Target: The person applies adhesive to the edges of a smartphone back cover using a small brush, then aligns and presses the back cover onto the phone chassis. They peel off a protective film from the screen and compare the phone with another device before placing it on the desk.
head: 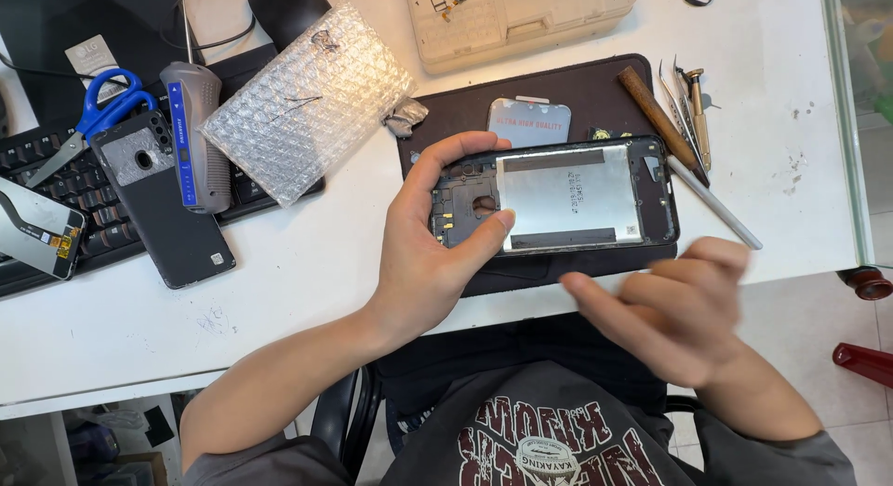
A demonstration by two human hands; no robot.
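My left hand point(430, 249) grips the left end of an opened phone frame point(558, 198), black with a silver metal plate in its middle, held flat above a dark brown work mat point(567, 91). The thumb lies on the frame's near edge and the fingers wrap its far side. My right hand point(674, 305) hovers blurred just below and right of the frame, fingers loosely curled, holding nothing that I can see. A small phone screen part point(528, 121) lies on the mat behind the frame.
A bubble-wrap sheet point(307, 100), a grey handled tool point(193, 133), a black phone back cover point(163, 202), blue scissors point(98, 114) and a keyboard point(56, 184) lie at the left. Tweezers and screwdrivers point(684, 109) lie right of the mat. A beige plastic case point(516, 16) stands behind.
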